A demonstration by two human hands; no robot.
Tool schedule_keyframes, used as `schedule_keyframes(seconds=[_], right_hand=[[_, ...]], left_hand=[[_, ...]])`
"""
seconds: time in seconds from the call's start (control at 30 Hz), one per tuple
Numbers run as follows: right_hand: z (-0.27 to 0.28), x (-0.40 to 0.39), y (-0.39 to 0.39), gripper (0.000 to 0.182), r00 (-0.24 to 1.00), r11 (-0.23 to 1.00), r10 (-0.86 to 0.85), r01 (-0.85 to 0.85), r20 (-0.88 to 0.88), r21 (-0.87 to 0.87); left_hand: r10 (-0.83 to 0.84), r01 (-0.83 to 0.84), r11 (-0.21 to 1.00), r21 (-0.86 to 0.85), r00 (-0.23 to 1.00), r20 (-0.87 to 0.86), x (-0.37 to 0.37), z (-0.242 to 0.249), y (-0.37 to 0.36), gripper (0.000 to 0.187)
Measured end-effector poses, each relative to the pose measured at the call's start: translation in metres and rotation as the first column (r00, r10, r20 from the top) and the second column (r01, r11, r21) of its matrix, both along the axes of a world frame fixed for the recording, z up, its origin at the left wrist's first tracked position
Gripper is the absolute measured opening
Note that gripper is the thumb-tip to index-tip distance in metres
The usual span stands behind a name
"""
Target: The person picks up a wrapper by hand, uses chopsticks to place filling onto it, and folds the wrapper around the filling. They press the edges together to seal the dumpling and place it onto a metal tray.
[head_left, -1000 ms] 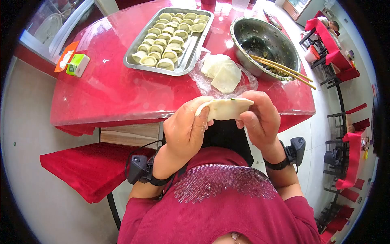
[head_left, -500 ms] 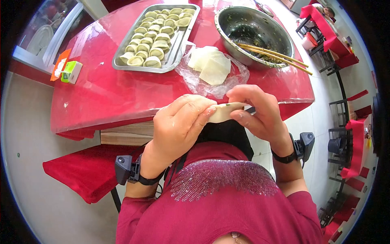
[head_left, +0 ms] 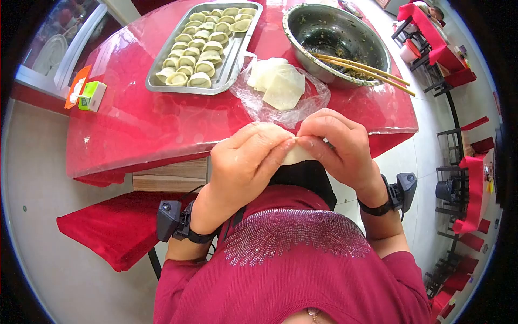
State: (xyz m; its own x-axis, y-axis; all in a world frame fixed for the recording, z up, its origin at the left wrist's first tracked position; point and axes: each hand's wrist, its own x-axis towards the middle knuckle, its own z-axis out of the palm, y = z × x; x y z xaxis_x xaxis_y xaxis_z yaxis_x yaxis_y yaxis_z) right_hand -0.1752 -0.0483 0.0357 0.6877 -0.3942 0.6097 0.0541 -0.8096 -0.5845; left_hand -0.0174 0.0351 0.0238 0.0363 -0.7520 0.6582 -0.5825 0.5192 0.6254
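Note:
Between my two hands is a folded dumpling (head_left: 295, 156), its pale wrapper partly covered by my fingers. My left hand (head_left: 249, 156) pinches its edge with thumb and forefinger. On the other side, my right hand (head_left: 339, 147) pinches the same edge, the thumbs almost meeting. Just beyond them, a stack of pale dough wrappers (head_left: 283, 89) lies on a crumpled clear plastic bag (head_left: 318, 103). A metal bowl (head_left: 291, 40) with dark green filling (head_left: 350, 67) stands behind on the right, a pair of chopsticks (head_left: 372, 74) resting across its rim.
A metal tray (head_left: 231, 69) with rows of folded dumplings (head_left: 200, 80) sits at the back left of the red-covered table (head_left: 135, 127). A tissue pack (head_left: 93, 96) lies near the left edge. A red-covered seat (head_left: 110, 227) is below left. Other tables and chairs stand far right.
My right hand has closed in from a looser hold, so both hands now pinch the wrapper's upper edge close together. The dumpling shows less between my fingers.

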Motion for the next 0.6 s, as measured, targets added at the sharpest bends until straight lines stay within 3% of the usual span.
schedule_keyframes(seconds=[0.03,0.1,0.2,0.27,0.3,0.33,0.37,0.43,0.5,0.57,0.6], right_hand=[[-0.002,0.000,0.001,0.014,1.000,1.000,-0.002,0.002,0.000,-0.002],[-0.004,-0.001,0.006,0.014,0.998,0.898,-0.061,0.057,-0.005,0.437],[0.001,-0.006,0.004,0.014,0.993,0.842,0.002,0.060,-0.115,0.537],[0.002,-0.006,0.003,0.014,0.994,0.880,-0.015,0.066,-0.111,0.471],[0.002,-0.006,0.002,0.014,0.994,0.913,-0.031,0.071,-0.106,0.402],[0.001,-0.006,0.001,0.014,0.994,0.913,-0.030,0.070,-0.105,0.401],[-0.001,-0.006,0.001,0.015,0.994,0.931,-0.056,0.085,-0.092,0.356],[-0.003,-0.007,-0.001,0.015,0.994,0.945,-0.079,0.099,-0.075,0.311],[-0.004,-0.008,-0.004,0.016,0.996,0.964,-0.035,0.056,-0.084,0.258],[-0.002,-0.010,-0.007,0.017,0.994,0.984,-0.027,0.044,-0.102,0.174],[0.000,-0.011,-0.008,0.018,0.992,0.996,-0.020,0.031,-0.121,0.087]], left_hand=[[0.029,-0.029,0.999,-0.016,1.000,-0.013,0.001,-0.001,-0.001,0.010],[0.051,-0.050,0.999,0.016,0.997,-0.063,0.005,-0.003,-0.003,0.010],[0.038,-0.036,0.999,0.032,0.996,-0.086,0.013,-0.003,-0.005,0.012],[-0.001,0.002,1.000,0.016,0.998,-0.062,0.009,-0.002,-0.004,0.014],[-0.029,0.127,0.967,0.218,0.914,-0.404,0.003,0.000,0.000,0.017],[0.027,0.307,0.884,0.353,0.721,-0.693,0.000,0.002,0.002,0.021],[0.026,0.306,0.884,0.353,0.723,-0.691,0.005,0.000,0.002,0.021],[-0.083,0.382,0.738,0.557,0.870,-0.486,0.018,-0.006,0.003,0.025],[-0.078,0.381,0.706,0.597,0.880,-0.469,0.021,-0.005,0.003,0.025],[-0.140,0.158,0.883,0.441,0.987,-0.074,0.021,-0.004,0.001,0.022],[-0.142,0.160,0.882,0.443,0.987,-0.074,0.021,-0.004,-0.001,0.022]])
